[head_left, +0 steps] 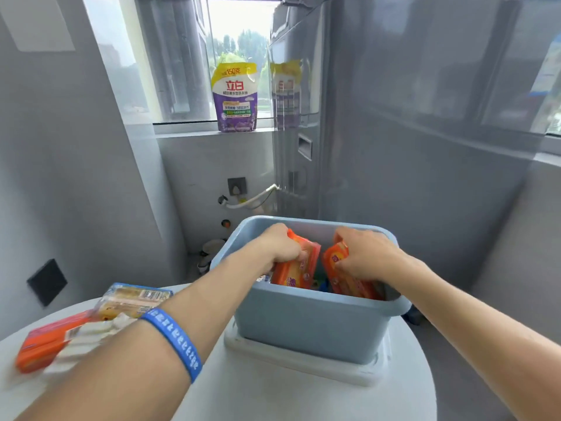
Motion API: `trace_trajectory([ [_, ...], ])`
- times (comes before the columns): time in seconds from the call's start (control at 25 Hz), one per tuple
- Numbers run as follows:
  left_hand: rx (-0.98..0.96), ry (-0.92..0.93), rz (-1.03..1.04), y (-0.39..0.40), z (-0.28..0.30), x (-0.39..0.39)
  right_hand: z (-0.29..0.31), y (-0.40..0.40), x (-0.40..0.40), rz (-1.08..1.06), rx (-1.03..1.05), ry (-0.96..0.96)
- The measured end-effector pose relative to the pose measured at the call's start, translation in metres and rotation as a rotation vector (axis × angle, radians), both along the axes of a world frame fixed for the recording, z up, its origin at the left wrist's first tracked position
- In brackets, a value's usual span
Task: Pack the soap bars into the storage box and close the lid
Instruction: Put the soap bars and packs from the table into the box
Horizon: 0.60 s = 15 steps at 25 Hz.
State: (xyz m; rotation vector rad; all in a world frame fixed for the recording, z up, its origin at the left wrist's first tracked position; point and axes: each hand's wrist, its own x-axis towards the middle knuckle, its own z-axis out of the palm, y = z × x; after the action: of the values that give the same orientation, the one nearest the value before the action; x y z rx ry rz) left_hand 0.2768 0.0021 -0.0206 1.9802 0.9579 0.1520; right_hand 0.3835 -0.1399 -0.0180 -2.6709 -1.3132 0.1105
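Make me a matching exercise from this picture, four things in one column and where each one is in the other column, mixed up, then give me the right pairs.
Things:
1. detergent pouch
2. storage box
3. white lid
4. soap packs not yet packed

Places:
A. under the box
B. on the table, beside the left forearm
C. on the window ledge
D. on the lid, both hands reaching inside

Pairs: 1-C, 2-D, 3-A, 4-B
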Motion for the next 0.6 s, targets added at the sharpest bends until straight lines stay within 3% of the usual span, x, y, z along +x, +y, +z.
trace_trajectory([
  [0.12, -0.154, -0.009, -0.055, 0.011, -0.011, 0.005, 0.005, 0.013, 0.007, -0.053, -0.035, 0.259],
  [0.2, -0.256, -0.031, -0.135, 0.014, -0.013, 0.003, 0.005, 0.014, 0.01, -0.076, -0.03, 0.287],
  [0.24, -0.166, 0.001, -0.184, 0.016, -0.014, 0.0, 0.005, 0.015, 0.009, -0.047, -0.06, 0.163],
  [0.36, 0.522, 0.182, -0.318, 0.018, -0.015, -0.006, 0.0, 0.015, 0.006, 0.059, -0.164, -0.404],
  [0.4, 0.635, 0.165, -0.339, 0.016, -0.013, -0.008, -0.002, 0.014, 0.007, 0.093, -0.214, -0.493],
  [0.48, 0.628, 0.103, -0.408, 0.012, -0.007, -0.015, -0.005, 0.01, 0.008, 0.145, -0.334, -0.535],
  [0.6, 0.6, 0.117, -0.49, 0.011, -0.002, -0.035, -0.006, 0.007, 0.006, 0.197, -0.359, -0.38],
])
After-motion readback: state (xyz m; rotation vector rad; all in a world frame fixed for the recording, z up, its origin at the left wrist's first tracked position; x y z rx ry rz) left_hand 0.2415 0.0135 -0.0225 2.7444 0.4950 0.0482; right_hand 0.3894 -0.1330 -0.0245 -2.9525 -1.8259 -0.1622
